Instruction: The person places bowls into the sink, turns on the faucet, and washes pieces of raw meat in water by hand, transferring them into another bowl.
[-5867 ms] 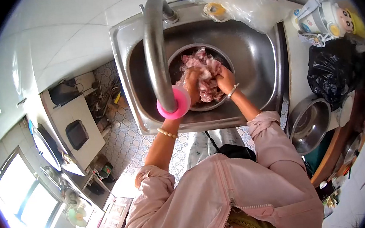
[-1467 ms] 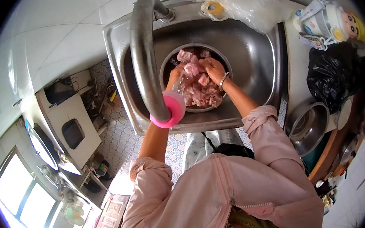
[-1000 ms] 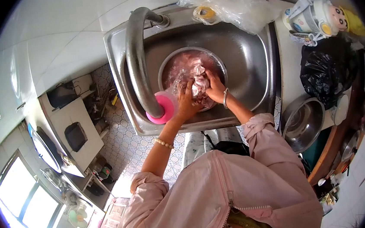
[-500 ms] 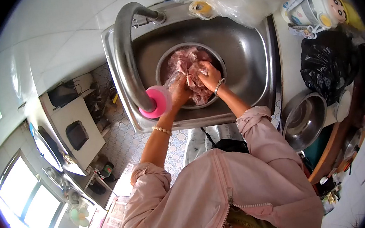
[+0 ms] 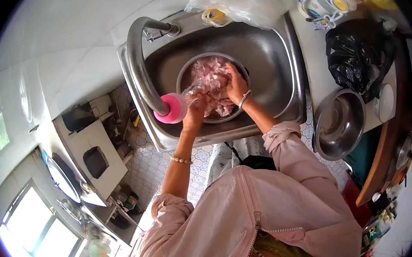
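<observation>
Raw pink meat pieces [image 5: 210, 76] fill a round metal bowl [image 5: 179, 74], standing in the stainless steel sink [image 5: 272, 76]. My right hand [image 5: 236, 86] is curled round the meat on the bowl's right side, its fingertips partly among the pieces. At the lower left, my left hand [image 5: 194, 111] grips meat near the bowl's rim; the water and the faucet's pink head [image 5: 171, 108] hide part of its fingers. From that head, clear water runs over the left hand and the meat. The grey curved faucet [image 5: 136, 61] arches over the sink's left side.
A clear plastic bag [image 5: 242, 5] lies along the sink's back edge. On the right counter are a cartoon-faced bottle [image 5: 329, 0], a black plastic bag [image 5: 356, 56], a metal basin [image 5: 340, 124] and a white bowl [image 5: 385, 103].
My right hand has moved up and outward along the meat to the bowl's right side. My left hand has drawn slightly left and down. The meat has shifted and the view has turned a little.
</observation>
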`<act>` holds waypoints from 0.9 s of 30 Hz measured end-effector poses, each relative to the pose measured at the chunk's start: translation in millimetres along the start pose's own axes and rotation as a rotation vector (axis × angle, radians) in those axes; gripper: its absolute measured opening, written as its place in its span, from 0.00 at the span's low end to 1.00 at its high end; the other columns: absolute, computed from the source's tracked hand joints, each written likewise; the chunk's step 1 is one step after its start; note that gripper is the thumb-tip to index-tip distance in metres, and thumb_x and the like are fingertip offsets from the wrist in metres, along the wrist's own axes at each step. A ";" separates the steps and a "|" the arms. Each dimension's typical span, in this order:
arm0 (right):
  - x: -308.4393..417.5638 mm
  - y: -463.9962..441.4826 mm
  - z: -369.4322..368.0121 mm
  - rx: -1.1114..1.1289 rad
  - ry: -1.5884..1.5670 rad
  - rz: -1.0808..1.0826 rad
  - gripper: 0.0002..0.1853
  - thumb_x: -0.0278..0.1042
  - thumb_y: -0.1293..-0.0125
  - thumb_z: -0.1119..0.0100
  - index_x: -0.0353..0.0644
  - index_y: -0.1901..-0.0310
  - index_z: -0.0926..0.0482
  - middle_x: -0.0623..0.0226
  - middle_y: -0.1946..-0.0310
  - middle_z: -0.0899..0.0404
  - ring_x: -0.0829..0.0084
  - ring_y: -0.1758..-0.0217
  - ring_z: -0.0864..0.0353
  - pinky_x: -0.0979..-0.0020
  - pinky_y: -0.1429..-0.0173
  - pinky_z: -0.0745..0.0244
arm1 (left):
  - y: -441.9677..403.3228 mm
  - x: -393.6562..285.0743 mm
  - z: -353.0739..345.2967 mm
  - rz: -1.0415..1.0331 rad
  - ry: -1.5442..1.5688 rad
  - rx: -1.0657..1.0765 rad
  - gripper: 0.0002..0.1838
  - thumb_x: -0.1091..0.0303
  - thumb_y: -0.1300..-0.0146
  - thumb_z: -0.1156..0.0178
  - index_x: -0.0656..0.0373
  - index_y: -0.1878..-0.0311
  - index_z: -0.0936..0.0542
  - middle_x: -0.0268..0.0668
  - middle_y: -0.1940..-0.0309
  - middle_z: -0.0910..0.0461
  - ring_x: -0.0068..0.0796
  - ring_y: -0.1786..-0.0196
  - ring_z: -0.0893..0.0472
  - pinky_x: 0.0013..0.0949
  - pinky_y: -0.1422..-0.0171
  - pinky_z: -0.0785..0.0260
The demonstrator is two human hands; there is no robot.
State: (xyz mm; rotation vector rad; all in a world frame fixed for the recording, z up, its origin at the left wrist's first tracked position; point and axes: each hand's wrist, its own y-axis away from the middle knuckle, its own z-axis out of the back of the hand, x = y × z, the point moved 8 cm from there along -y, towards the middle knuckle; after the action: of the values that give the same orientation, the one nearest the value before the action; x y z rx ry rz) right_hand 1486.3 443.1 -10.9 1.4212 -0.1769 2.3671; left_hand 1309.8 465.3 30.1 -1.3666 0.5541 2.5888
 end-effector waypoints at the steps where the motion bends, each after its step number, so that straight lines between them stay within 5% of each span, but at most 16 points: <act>1: -1.7 2.8 -10.8 0.083 -0.119 -0.035 0.35 0.20 0.52 0.50 0.34 0.38 0.43 0.48 0.38 0.41 0.56 0.34 0.43 0.67 0.32 0.46 | -1.9 -13.9 1.5 -0.039 0.069 0.016 0.10 0.68 0.40 0.45 0.62 0.57 0.24 0.40 0.67 0.23 0.31 0.65 0.22 0.28 0.59 0.31; 4: -10.0 11.6 -26.0 0.168 -0.541 -0.166 0.35 0.25 0.50 0.46 0.33 0.38 0.42 0.52 0.37 0.41 0.62 0.34 0.42 0.70 0.32 0.49 | -6.8 -16.1 -8.3 0.098 0.128 0.199 0.13 0.67 0.42 0.43 0.59 0.54 0.25 0.40 0.63 0.22 0.36 0.60 0.23 0.33 0.57 0.31; 8: -18.4 14.8 -19.7 0.112 -0.812 -0.408 0.28 0.38 0.41 0.48 0.30 0.41 0.37 0.54 0.40 0.36 0.66 0.35 0.39 0.71 0.33 0.48 | -8.6 -22.9 -39.6 -0.249 -0.357 0.318 0.40 0.62 0.56 0.34 0.48 0.37 0.39 0.50 0.37 0.42 0.59 0.33 0.49 0.53 0.38 0.43; 10: -15.0 12.8 -7.3 0.031 -0.616 -0.318 0.26 0.43 0.37 0.54 0.31 0.43 0.35 0.52 0.43 0.33 0.63 0.38 0.36 0.69 0.36 0.43 | -8.3 -51.4 -54.0 -0.449 -0.693 0.295 0.42 0.67 0.59 0.33 0.51 0.38 0.40 0.45 0.35 0.46 0.52 0.31 0.49 0.52 0.47 0.32; 11: -32.8 10.3 -14.4 0.024 -0.410 -0.292 0.25 0.41 0.35 0.54 0.33 0.42 0.35 0.55 0.47 0.30 0.68 0.44 0.32 0.72 0.40 0.39 | -13.5 -33.6 -66.7 -0.325 -0.637 0.454 0.43 0.65 0.62 0.32 0.49 0.37 0.39 0.45 0.35 0.46 0.53 0.30 0.60 0.58 0.42 0.39; 14: -41.2 10.6 -21.2 -0.041 -0.122 -0.238 0.24 0.41 0.35 0.53 0.33 0.43 0.34 0.59 0.58 0.26 0.72 0.58 0.28 0.72 0.50 0.33 | -28.6 -14.2 -85.3 -0.364 -0.796 0.556 0.48 0.58 0.63 0.31 0.47 0.35 0.43 0.50 0.33 0.53 0.62 0.32 0.56 0.58 0.33 0.54; 16: -53.1 9.1 -25.1 -0.179 -0.038 -0.181 0.24 0.41 0.36 0.52 0.33 0.44 0.34 0.60 0.61 0.26 0.70 0.58 0.27 0.73 0.51 0.33 | -36.4 17.4 -103.4 -0.497 -0.763 0.553 0.45 0.59 0.61 0.31 0.48 0.36 0.41 0.50 0.34 0.50 0.60 0.32 0.53 0.58 0.34 0.52; 21: -59.3 6.7 -34.6 -0.286 0.032 -0.290 0.24 0.38 0.38 0.52 0.29 0.45 0.35 0.55 0.56 0.26 0.67 0.51 0.26 0.71 0.49 0.32 | -55.5 38.6 -94.5 -0.402 -0.505 0.391 0.34 0.68 0.59 0.32 0.52 0.44 0.32 0.47 0.38 0.42 0.53 0.36 0.42 0.46 0.37 0.43; 22: -65.6 13.8 -41.2 -0.298 -0.473 -0.503 0.24 0.40 0.39 0.51 0.29 0.47 0.33 0.52 0.55 0.26 0.63 0.51 0.26 0.66 0.47 0.33 | -53.3 38.9 -89.8 -0.413 -0.507 0.395 0.34 0.68 0.59 0.32 0.52 0.44 0.32 0.47 0.38 0.42 0.53 0.36 0.42 0.46 0.37 0.43; 24: -80.1 17.0 -62.1 -0.302 -0.993 -0.687 0.24 0.41 0.41 0.51 0.29 0.50 0.30 0.50 0.54 0.26 0.59 0.50 0.26 0.62 0.44 0.34 | -45.5 19.3 -64.8 -0.417 -0.346 0.375 0.33 0.71 0.60 0.33 0.53 0.45 0.31 0.46 0.41 0.38 0.48 0.38 0.38 0.42 0.39 0.40; 25: -85.2 11.9 -64.9 -0.248 -0.938 -0.611 0.22 0.41 0.41 0.49 0.30 0.53 0.29 0.53 0.59 0.25 0.62 0.54 0.25 0.63 0.48 0.32 | -41.6 2.5 -53.9 -0.536 -0.319 0.303 0.32 0.72 0.57 0.34 0.53 0.45 0.32 0.46 0.47 0.31 0.44 0.44 0.31 0.41 0.43 0.36; 27: -112.1 5.3 -80.4 -0.198 -0.885 -0.536 0.20 0.41 0.41 0.48 0.31 0.56 0.27 0.57 0.63 0.24 0.65 0.58 0.24 0.64 0.52 0.30 | -38.4 9.2 -46.4 -0.432 -0.187 0.337 0.31 0.72 0.56 0.35 0.54 0.45 0.31 0.45 0.51 0.27 0.42 0.47 0.28 0.39 0.45 0.34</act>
State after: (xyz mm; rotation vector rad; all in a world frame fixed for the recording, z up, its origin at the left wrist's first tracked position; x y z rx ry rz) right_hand 1465.2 433.8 -147.0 2.0005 -0.2117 1.1646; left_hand 1351.9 482.0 -10.8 -0.9926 0.5600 2.1291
